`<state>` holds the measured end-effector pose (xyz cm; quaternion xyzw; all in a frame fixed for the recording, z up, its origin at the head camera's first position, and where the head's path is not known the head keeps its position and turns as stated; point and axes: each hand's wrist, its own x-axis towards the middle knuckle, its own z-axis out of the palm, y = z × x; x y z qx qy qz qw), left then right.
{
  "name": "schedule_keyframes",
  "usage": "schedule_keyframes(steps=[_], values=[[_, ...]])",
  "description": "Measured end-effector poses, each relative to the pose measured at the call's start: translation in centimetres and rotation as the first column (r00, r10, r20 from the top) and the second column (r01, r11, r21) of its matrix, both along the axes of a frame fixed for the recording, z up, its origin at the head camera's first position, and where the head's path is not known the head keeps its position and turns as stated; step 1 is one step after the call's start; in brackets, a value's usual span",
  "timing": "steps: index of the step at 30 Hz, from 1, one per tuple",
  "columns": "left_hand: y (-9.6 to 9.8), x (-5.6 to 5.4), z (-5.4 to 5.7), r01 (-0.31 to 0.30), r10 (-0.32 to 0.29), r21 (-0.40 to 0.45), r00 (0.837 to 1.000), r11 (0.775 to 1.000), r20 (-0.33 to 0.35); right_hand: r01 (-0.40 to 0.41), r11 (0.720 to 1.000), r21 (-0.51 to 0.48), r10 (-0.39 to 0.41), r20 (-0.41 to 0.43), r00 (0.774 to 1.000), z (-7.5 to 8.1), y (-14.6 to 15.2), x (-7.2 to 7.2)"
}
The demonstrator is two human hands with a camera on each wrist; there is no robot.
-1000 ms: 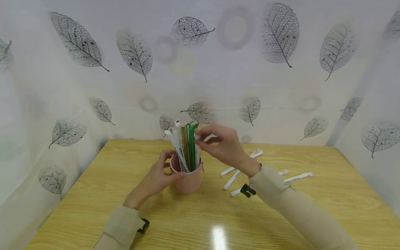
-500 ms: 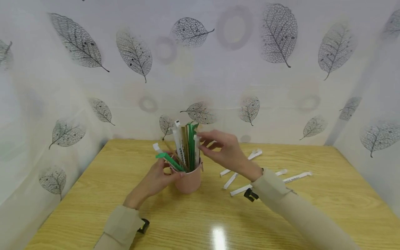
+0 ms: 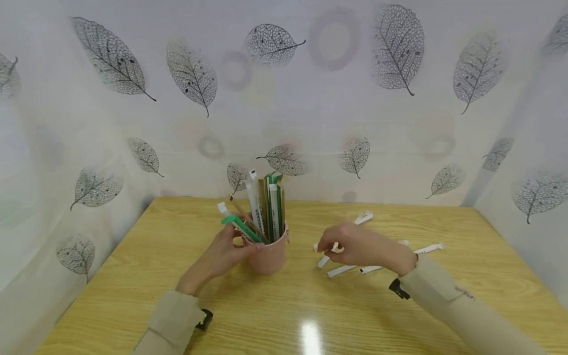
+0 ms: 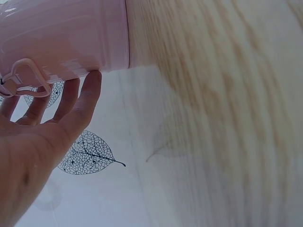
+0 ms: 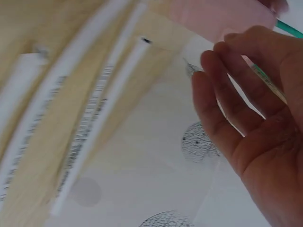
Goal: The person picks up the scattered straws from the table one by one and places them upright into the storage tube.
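Note:
A small pink pail (image 3: 267,260) stands upright on the table, holding a bunch of slim paper-wrapped straws. A white straw (image 3: 274,212) stands at its right among green and brown ones, while a green straw (image 3: 241,228) leans out to the left. My left hand (image 3: 222,254) grips the pail from the left, thumb at the front rim; in the left wrist view its fingers (image 4: 87,97) touch the pail's side by a wire loop. To the right, my right hand (image 3: 359,246) hovers over loose white straws (image 3: 340,271), its fingers bent loosely and nothing visible between them in the right wrist view.
Several white straws (image 5: 102,127) lie scattered and partly crossed under and beside the right hand, one (image 3: 429,248) farther right. The wood-grain table (image 3: 248,315) ends at a leaf-patterned curtain (image 3: 301,108) behind and at both sides.
My right hand has let go of the white straw in the pail and moved right and down to the loose straws. Green and white straws now lean left; my left hand stays at the pail.

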<state>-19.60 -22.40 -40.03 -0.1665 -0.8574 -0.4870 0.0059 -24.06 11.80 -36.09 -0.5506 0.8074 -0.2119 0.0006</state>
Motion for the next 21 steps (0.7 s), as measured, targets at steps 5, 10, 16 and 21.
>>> schedule_keyframes(steps=[5,10,16,21], values=[[-0.1,-0.1,0.0,0.008,-0.008,0.022,1.0,1.0,0.024,0.054,0.978,0.203,-0.044,-0.053,0.998,-1.7,1.3,1.3],[-0.1,-0.1,-0.1,0.004,-0.004,0.002,1.0,1.0,0.02,0.111,0.957,0.267,-0.082,-0.114,0.99,-3.1,1.8,2.0],[0.0,0.0,-0.1,0.002,-0.002,0.003,1.0,1.0,0.016,0.106,0.964,0.244,-0.07,-0.15,0.986,-4.0,2.0,2.1],[0.0,0.0,0.0,0.01,-0.01,0.011,1.0,1.0,0.018,0.093,0.971,0.22,-0.055,-0.174,0.983,-4.2,2.0,2.0]])
